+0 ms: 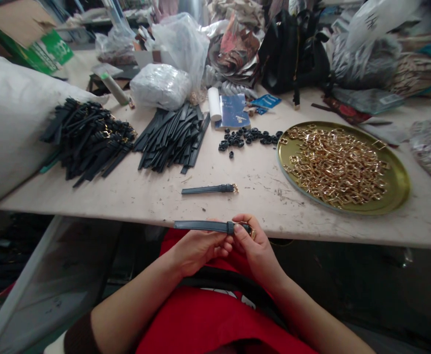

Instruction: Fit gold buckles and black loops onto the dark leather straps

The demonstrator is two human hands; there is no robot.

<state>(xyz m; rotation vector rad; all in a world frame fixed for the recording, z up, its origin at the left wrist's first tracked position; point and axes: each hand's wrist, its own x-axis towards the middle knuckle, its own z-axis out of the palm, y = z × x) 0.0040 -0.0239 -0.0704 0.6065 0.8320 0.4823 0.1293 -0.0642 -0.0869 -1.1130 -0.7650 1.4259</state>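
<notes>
Both hands hold one dark strap (204, 225) level at the table's front edge. My left hand (204, 248) is closed under its middle, and my right hand (254, 241) pinches the end with the gold buckle (252, 233). A small dark loop (230, 227) sits around the strap beside my right thumb. Just beyond lies a buckled strap (208, 189) on the table (149, 196). Farther back are a pile of plain dark strips (173, 137), scattered black loops (250, 136) and, at the left, a heap of buckled straps (90, 140).
At the right, a gold round tray (399, 189) holds many gold buckles (336, 164). A white roll (214, 104) and a blue packet (233, 110) lie behind the loops. A black bag (294, 54) and plastic bundles (159, 86) line the back; a white sack (12, 123) bulges at left.
</notes>
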